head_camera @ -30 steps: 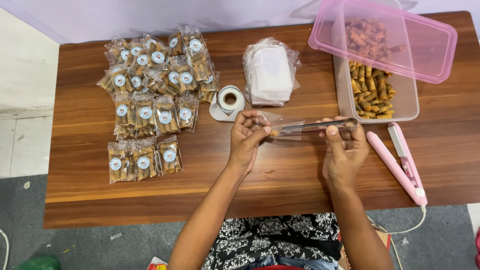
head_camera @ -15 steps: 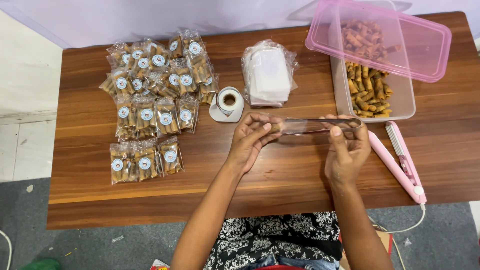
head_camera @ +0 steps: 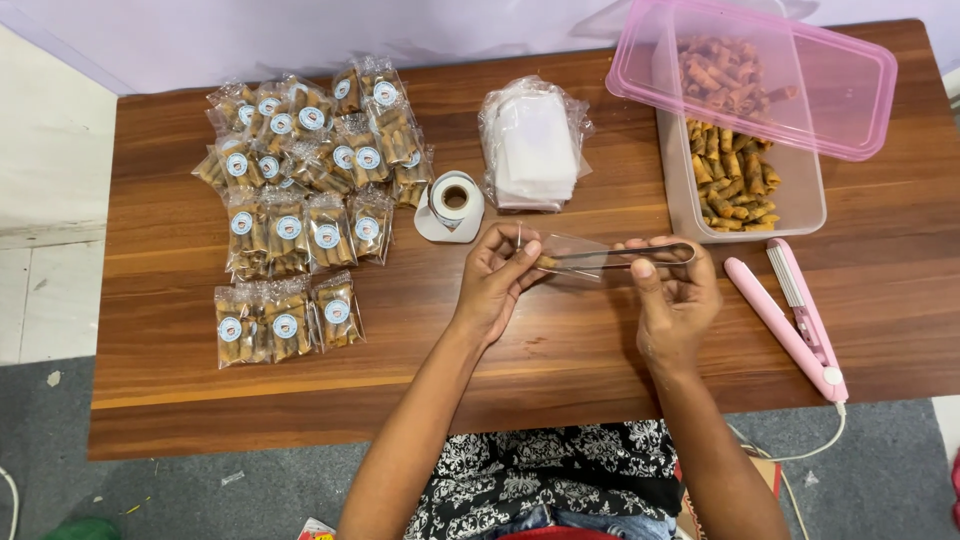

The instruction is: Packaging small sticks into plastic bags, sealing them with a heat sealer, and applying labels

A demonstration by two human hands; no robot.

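Two hands up over the worktop [head_camera: 300, 380], both busy on one small clear bag [head_camera: 572, 256]. My left hand [head_camera: 497, 275] pinches the bag's mouth at its 9 o'clock end, fingers [head_camera: 527, 255] clenched on the film. My right hand [head_camera: 675, 295] grips metal tongs [head_camera: 625, 255], fingers closed round the handle end, tips poked into the bag with what looks like a brown roll at the mouth.

Change since a second ago: the tongs lay higher and nearer the tub [head_camera: 745, 190], and the bag hung slack; now the tips sit well inside the bag and both hands have dropped a little toward me. I judge the fill is under way, not finished; how many rolls are in, I cannot tell.

Around:
- Tub of brown rolls at 1 o'clock from my hands, pink lid [head_camera: 840, 90] propped across its far side.
- Pink sealer [head_camera: 790, 320] at 3 o'clock, cord running off the near edge.
- Sticker roll [head_camera: 455, 198] at 11 o'clock, just beside a pack of empty bags [head_camera: 535, 145].
- Heap of filled, stickered packs [head_camera: 300, 190] at 10 o'clock, well apart from the hands.
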